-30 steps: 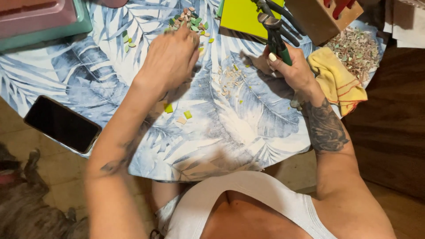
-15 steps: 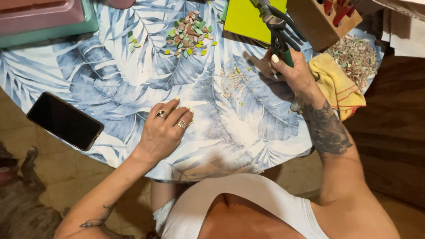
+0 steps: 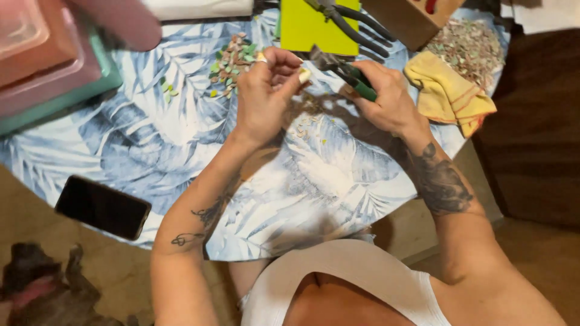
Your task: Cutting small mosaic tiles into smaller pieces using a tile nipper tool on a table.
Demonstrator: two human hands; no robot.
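My left hand (image 3: 269, 90) is raised over the leaf-patterned tablecloth (image 3: 151, 139) and pinches a small pale tile piece (image 3: 304, 75) between thumb and fingers. My right hand (image 3: 386, 99) grips green-handled nippers (image 3: 347, 72), whose jaws meet the tile piece. Pale chips (image 3: 308, 124) lie scattered on the cloth below both hands. A pile of small green and pink tile pieces (image 3: 232, 60) sits just left of my left hand.
A black phone (image 3: 103, 207) lies at the table's near left edge. Stacked plastic trays (image 3: 42, 66) stand at far left. A lime-green sheet (image 3: 311, 27) with black pliers (image 3: 356, 24), a yellow cloth (image 3: 450, 93) and a heap of shards (image 3: 468, 48) lie at the back right. A dog (image 3: 36, 287) is on the floor.
My left hand went from the tile pile to the table's near edge, then rose to the nippers with a tile piece. My right hand lowered the nippers toward the centre.
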